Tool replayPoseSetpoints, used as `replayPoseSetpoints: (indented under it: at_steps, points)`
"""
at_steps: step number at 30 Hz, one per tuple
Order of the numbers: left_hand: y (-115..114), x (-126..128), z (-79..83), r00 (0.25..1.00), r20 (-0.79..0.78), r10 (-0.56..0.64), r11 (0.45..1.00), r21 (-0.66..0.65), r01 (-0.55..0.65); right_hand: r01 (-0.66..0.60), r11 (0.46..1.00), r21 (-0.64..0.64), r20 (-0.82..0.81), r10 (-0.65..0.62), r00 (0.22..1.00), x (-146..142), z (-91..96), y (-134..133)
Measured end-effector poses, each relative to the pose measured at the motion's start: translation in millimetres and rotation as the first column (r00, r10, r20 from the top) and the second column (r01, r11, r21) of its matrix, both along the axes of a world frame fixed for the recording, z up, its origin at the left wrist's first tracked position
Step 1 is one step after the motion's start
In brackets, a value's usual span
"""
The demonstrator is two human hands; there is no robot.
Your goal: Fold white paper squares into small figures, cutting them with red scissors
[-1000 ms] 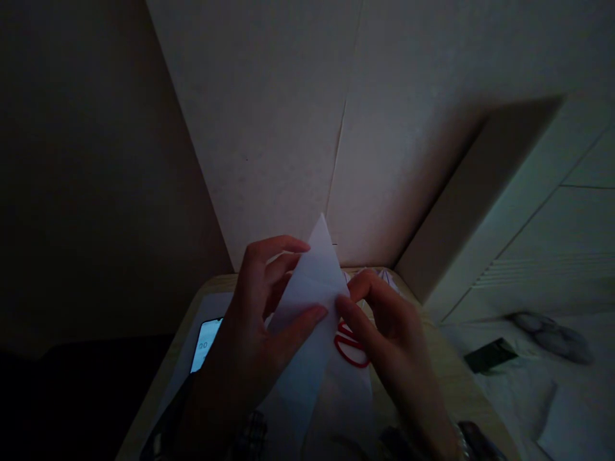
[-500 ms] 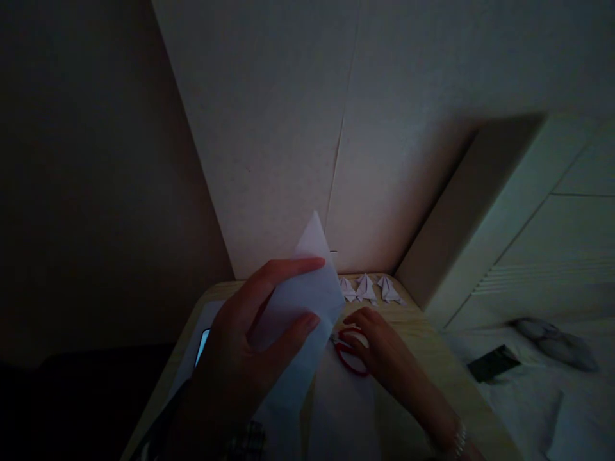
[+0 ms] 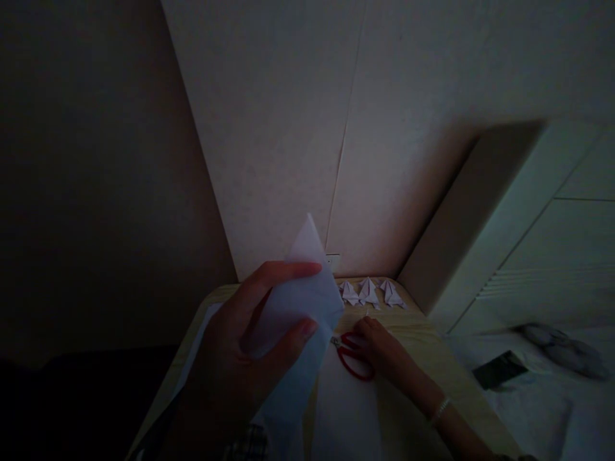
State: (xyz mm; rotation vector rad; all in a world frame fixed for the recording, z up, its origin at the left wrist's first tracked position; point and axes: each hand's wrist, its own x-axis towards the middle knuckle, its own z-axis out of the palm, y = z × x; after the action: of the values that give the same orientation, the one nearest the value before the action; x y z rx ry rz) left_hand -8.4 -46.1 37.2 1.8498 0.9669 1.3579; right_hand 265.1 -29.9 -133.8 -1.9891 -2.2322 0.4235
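My left hand (image 3: pixel 250 346) is raised above a small wooden table (image 3: pixel 423 339) and pinches a folded white paper (image 3: pixel 307 288) between thumb and fingers, its pointed tip up. My right hand (image 3: pixel 384 352) is down on the table with its fingers closing on the red-handled scissors (image 3: pixel 353 360), which lie on a white sheet (image 3: pixel 346 410). Three small folded paper figures (image 3: pixel 369 291) stand in a row at the table's far edge by the wall.
The room is dim. A wall rises just behind the table, and a white cabinet or bed frame (image 3: pixel 528 230) stands to the right. On the bed at right lie a dark flat object (image 3: pixel 500 370) and a grey bundle (image 3: pixel 562 342).
My right hand let go of the folded paper and dropped to the red scissors on the table. My left hand keeps the paper raised alone. The phone screen at left is hidden now.
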Motion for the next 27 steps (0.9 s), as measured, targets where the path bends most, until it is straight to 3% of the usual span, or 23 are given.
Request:
replayPoseSetpoints:
  at_steps: [10,16,20,25,27]
  points:
    - [-1.3,0.5,0.1,0.997,0.070,0.010,0.999,-0.031,-0.008,-0.058,0.998,-0.031,-0.133,0.054,0.990,4.1,-4.2,-7.2]
    - [-0.5,1.0,-2.5,0.996,0.081,-0.035,0.998,-0.044,0.039,0.036,0.999,0.011,-0.367,-0.030,0.930,0.4,4.8,-13.2]
    - [-2.1,1.4,-1.2,0.995,0.098,-0.009,0.996,-0.083,0.017,0.053,0.998,-0.019,-0.617,-0.053,0.785,-2.0,31.0,-19.1]
    - [-3.6,-1.2,-2.4,0.995,0.093,-0.022,0.997,-0.068,0.028,0.023,1.000,0.014,-0.820,-0.002,0.572,-22.4,89.5,-41.5]
    - [-3.0,-2.7,-2.8,0.997,0.073,-0.030,0.997,-0.071,0.035,-0.007,0.993,0.116,-0.906,0.109,0.409,-34.2,105.7,-51.8]
